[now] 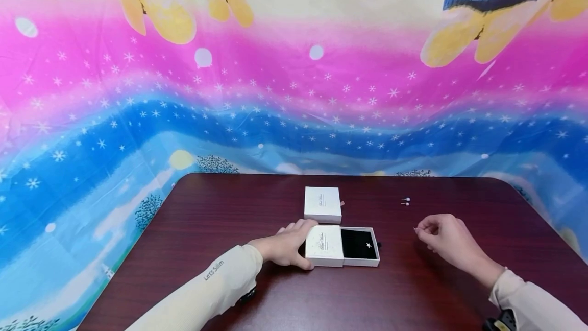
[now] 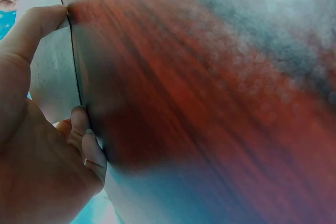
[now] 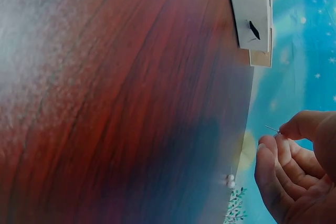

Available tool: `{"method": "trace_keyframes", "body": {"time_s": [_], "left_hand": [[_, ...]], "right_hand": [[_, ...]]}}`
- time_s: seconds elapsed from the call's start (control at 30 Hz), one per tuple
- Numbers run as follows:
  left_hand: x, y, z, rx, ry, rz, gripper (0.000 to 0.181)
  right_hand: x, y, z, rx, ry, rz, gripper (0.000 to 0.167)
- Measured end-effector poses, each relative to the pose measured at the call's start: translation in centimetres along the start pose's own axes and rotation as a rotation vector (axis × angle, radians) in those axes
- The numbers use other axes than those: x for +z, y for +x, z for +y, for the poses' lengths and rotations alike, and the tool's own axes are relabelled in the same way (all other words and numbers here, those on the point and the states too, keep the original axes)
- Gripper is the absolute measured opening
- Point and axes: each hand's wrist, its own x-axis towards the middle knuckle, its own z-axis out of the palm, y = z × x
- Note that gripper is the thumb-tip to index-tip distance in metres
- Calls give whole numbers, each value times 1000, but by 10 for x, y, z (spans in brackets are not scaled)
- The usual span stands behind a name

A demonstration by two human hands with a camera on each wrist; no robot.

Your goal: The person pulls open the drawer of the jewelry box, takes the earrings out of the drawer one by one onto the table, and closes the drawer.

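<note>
My left hand (image 1: 287,245) grips the closed end of a white jewelry box (image 1: 323,246), thumb on the near side and fingers on the far side. Its drawer (image 1: 377,255) is slid out to the right, baring a black pad (image 1: 354,241). On that pad sits a small silver star-shaped stud (image 1: 369,245). Right of the box, above the table, my right hand (image 1: 450,241) pinches a stud earring between thumb and fingertips. Only the thin post (image 3: 271,128) of the stud earring shows in the right wrist view; its front is hidden.
Behind the open box lies a second white box (image 1: 322,203), closed, with a small pinkish tab on its right side. Two pearl earrings (image 1: 406,201) lie at the back right of the dark red table (image 1: 257,203). A printed cloth (image 1: 294,116) hangs behind.
</note>
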Motion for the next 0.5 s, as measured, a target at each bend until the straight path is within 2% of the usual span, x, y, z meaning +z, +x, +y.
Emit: {"method": "trace_keyframes", "body": {"time_s": [0.3,0.5], "left_hand": [[-1,-1,1,4,-7,-2,90],[-1,0,0,6,-10,-2,91]], "right_hand": [[0,1,9,24,16,-15,10],[0,2,19,59,66,-41,13]]}}
